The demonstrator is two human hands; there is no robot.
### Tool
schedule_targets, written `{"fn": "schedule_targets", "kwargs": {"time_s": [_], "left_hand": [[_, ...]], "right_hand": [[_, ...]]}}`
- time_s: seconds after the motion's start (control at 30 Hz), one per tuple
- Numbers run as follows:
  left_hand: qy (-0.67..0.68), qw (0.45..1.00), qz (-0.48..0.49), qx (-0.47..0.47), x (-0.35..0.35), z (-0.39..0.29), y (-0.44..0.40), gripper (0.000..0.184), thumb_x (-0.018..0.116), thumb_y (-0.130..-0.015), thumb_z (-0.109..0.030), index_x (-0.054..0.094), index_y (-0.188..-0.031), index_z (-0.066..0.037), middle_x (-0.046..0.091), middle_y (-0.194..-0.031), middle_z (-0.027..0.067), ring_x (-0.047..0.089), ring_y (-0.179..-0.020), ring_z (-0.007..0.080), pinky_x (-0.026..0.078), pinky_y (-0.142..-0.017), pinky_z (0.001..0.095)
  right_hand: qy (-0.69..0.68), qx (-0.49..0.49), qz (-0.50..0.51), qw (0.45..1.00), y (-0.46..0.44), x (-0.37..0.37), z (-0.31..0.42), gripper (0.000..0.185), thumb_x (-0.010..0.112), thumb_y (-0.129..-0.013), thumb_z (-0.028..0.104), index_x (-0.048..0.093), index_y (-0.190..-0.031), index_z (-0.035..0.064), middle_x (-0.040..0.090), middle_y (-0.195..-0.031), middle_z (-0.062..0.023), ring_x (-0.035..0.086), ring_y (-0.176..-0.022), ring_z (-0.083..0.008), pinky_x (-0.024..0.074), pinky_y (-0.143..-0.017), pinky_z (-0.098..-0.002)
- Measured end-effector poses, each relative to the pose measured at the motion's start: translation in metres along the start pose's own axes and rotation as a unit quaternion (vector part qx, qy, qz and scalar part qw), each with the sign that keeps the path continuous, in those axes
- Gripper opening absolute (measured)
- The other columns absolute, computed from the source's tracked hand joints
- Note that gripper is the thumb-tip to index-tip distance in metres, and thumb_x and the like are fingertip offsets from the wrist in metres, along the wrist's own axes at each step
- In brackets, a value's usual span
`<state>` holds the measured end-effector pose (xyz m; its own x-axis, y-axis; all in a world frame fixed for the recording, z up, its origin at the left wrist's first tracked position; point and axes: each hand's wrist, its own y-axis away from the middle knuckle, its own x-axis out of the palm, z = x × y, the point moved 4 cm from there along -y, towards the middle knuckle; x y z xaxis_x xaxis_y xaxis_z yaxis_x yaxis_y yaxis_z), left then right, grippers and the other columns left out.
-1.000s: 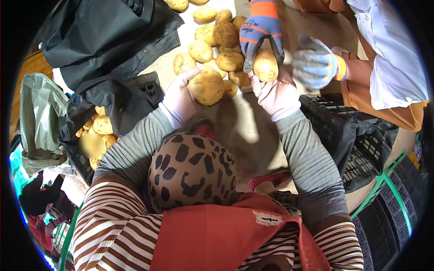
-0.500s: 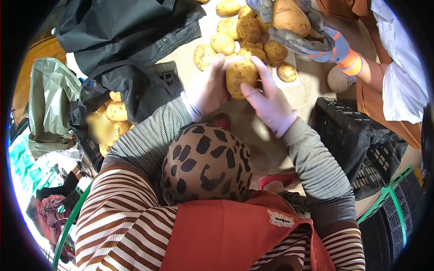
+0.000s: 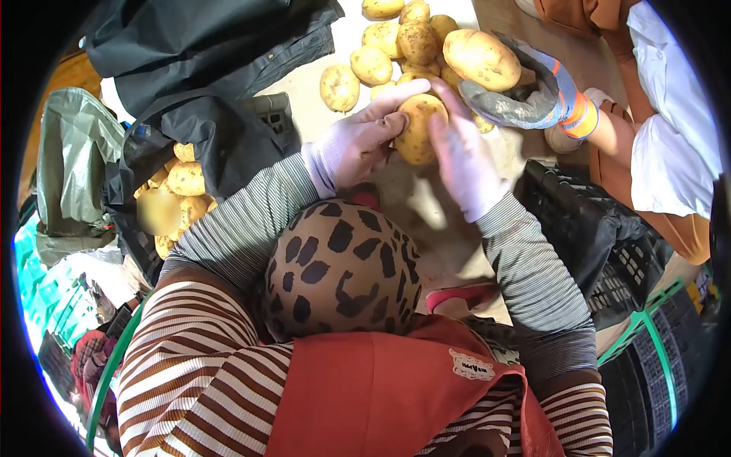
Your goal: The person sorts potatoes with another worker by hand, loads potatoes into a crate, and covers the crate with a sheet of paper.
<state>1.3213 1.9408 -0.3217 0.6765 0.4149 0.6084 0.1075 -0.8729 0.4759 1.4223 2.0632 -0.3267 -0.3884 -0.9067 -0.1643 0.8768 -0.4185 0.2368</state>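
Observation:
A yellow potato (image 3: 421,135) with brown specks is held between my two hands, in front of my knees. My left hand (image 3: 358,145), in a thin pale glove, closes round its left side, with the thumb lying on the skin. On the opposite side, my right hand (image 3: 463,156) presses its fingers against the potato; that hand is slightly blurred. Just beyond lies a heap of loose potatoes (image 3: 418,42) on a light surface. The underside of the held potato is hidden.
At right, a co-worker's grey-gloved hand (image 3: 525,91) holds a large potato (image 3: 481,61). A black crate (image 3: 632,266) stands on my right. On my left, potatoes (image 3: 186,179) fill a container lined with black cloth (image 3: 221,137). Dark fabric (image 3: 205,46) lies at the upper left.
The potato in my hands has shifted slightly right and turned. My right fingers have moved along its side. The co-worker's large potato has come lower, with only one hand now visible on it.

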Motion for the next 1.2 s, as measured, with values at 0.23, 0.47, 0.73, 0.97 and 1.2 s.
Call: {"fn": "schedule_targets", "kwargs": {"time_s": [0.23, 0.47, 0.73, 0.97, 1.2], "left_hand": [[-0.162, 0.986, -0.031, 0.017, 0.012, -0.017, 0.003, 0.056, 0.045, -0.103, -0.045, 0.037, -0.149, -0.014, 0.062, -0.111, -0.0003, 0.056, -0.088, 0.0058, 0.047, -0.073, 0.0196], [-0.265, 0.963, -0.038, 0.032, 0.008, -0.015, 0.003, 0.057, 0.051, -0.100, -0.043, 0.042, -0.145, -0.009, 0.061, -0.114, 0.0033, 0.057, -0.095, 0.0091, 0.049, -0.084, 0.0250], [-0.352, 0.932, -0.038, 0.078, 0.009, -0.026, 0.002, 0.056, 0.048, -0.100, -0.046, 0.051, -0.134, -0.002, 0.062, -0.118, 0.0117, 0.057, -0.109, 0.0173, 0.045, -0.097, 0.0308], [-0.345, 0.925, -0.147, 0.058, 0.001, -0.025, 0.007, 0.045, 0.042, -0.104, -0.038, 0.063, -0.116, 0.000, 0.068, -0.096, 0.0093, 0.062, -0.090, 0.0156, 0.049, -0.084, 0.0292], [-0.344, 0.892, -0.193, 0.222, 0.001, -0.048, 0.006, 0.035, 0.051, -0.100, -0.018, 0.056, -0.128, 0.001, 0.065, -0.104, 0.0099, 0.060, -0.092, 0.0150, 0.050, -0.082, 0.0298]], "right_hand": [[0.024, 0.095, 0.047, 0.994, 0.001, -0.014, 0.009, 0.052, 0.054, -0.098, 0.026, 0.043, -0.141, 0.0005, 0.057, -0.131, -0.0197, 0.057, -0.120, -0.0262, 0.0426, -0.103, -0.0321], [0.232, -0.005, 0.055, 0.971, 0.017, -0.021, 0.006, 0.058, 0.064, -0.090, 0.016, 0.041, -0.141, -0.0027, 0.059, -0.128, -0.0224, 0.062, -0.112, -0.0313, 0.0501, -0.095, -0.0337], [-0.191, 0.183, 0.067, 0.962, 0.014, 0.017, 0.028, 0.060, 0.033, -0.107, 0.041, 0.030, -0.149, -0.0008, 0.041, -0.146, -0.0159, 0.039, -0.136, -0.0214, 0.0311, -0.113, -0.0306], [-0.249, 0.147, 0.086, 0.953, 0.016, 0.018, 0.013, 0.056, 0.040, -0.105, 0.037, 0.033, -0.147, 0.0002, 0.046, -0.142, -0.0155, 0.043, -0.134, -0.0223, 0.0356, -0.110, -0.0316], [-0.420, 0.206, 0.072, 0.881, 0.026, 0.007, 0.004, 0.051, 0.041, -0.104, 0.037, 0.043, -0.141, 0.0023, 0.058, -0.128, -0.0112, 0.057, -0.118, -0.0196, 0.0459, -0.100, -0.0334]]}}
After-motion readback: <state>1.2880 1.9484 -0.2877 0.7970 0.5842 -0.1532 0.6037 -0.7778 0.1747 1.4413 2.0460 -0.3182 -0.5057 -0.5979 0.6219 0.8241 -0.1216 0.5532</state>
